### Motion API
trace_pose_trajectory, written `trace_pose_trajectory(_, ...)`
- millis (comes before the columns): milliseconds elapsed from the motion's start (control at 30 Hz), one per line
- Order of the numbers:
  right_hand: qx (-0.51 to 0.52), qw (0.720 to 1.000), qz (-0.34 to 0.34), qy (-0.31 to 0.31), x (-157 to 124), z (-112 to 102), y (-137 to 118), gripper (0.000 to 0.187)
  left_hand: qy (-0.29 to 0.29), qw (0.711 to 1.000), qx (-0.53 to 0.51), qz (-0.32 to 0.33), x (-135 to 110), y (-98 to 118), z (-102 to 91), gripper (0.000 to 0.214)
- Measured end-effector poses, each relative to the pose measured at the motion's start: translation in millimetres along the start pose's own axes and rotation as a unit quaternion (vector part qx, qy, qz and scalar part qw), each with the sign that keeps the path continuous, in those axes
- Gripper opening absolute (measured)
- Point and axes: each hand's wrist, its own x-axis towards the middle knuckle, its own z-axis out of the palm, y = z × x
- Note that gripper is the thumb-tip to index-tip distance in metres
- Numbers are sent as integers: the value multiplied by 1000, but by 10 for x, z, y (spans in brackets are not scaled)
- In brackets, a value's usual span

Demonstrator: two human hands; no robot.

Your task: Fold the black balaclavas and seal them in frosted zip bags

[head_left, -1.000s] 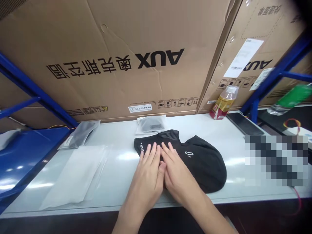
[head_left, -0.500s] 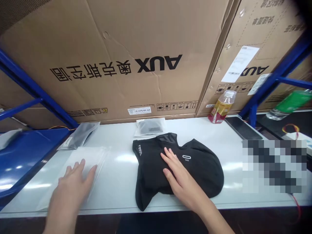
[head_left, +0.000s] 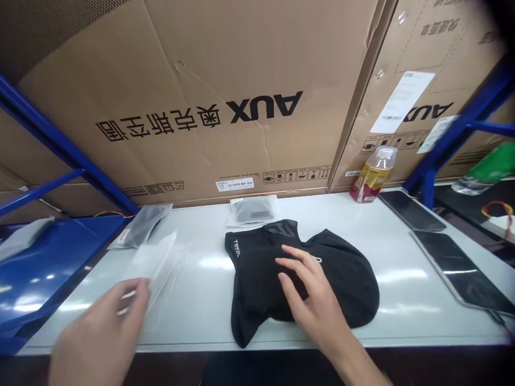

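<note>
A black fabric hood or face cover (head_left: 257, 284) with light lettering lies flat in the middle of the white table. Over it my right hand (head_left: 314, 295) is spread, fingers apart and slightly curled; whether the fingertips touch the cloth is hard to tell. On the left, a white translucent plastic bag (head_left: 155, 260) has its edge lifted from the table. Thumb and fingers of my left hand (head_left: 104, 327) pinch that bag near its front side. Another clear film lies under or beside it.
Packed zip bags lie at the back left (head_left: 147, 222) and back centre (head_left: 253, 210). A drink bottle (head_left: 370, 174) and two phones, one behind (head_left: 412, 210) and one in front (head_left: 462, 271), are at the right. Large cartons (head_left: 241, 53) stand behind the table, between blue frame posts (head_left: 60, 145).
My left hand has gone from lying flat with spread fingers on the bag to pinching and lifting it. My right hand's fingers have curled and risen slightly over the hood.
</note>
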Motion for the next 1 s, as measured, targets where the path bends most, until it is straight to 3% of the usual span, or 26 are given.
trace_pose_trajectory(33,-4,1000,-8,20,4,27,-98,26,6,999,-21,29,-104,167,-22,23)
trace_pose_trajectory(133,-21,1000,3,1,40,130,-357,19,-108,968,-158,165,-374,724,-41,27)
trace_pose_trajectory(233,-31,999,29,-35,92,187,-429,18,-180,935,-226,206,-490,1060,-22,30)
trace_pose_trajectory(300,-30,998,37,-39,114,168,-381,23,-159,944,-220,190,-475,1088,-17,29)
trace_pose_trajectory(433,-49,997,50,-32,133,59,-252,24,-62,970,-181,152,-351,976,-27,27)
trace_pose_trajectory(567,-100,991,81,-34,191,4,-120,16,18,958,-185,217,-271,996,53,19)
trace_pose_trajectory(667,-204,970,131,-3,267,-12,-2,38,33,948,-163,270,-238,1035,177,19)
trace_pose_trajectory(767,-261,954,143,-36,323,-11,20,46,42,948,-145,280,-203,1036,273,21)
trace_pose_trajectory(833,-238,961,133,-51,324,28,-49,43,54,948,-137,282,-185,1031,297,20)
trace_pose_trajectory(1000,-41,986,153,-58,212,171,-275,43,142,933,-140,300,-159,1035,243,16)
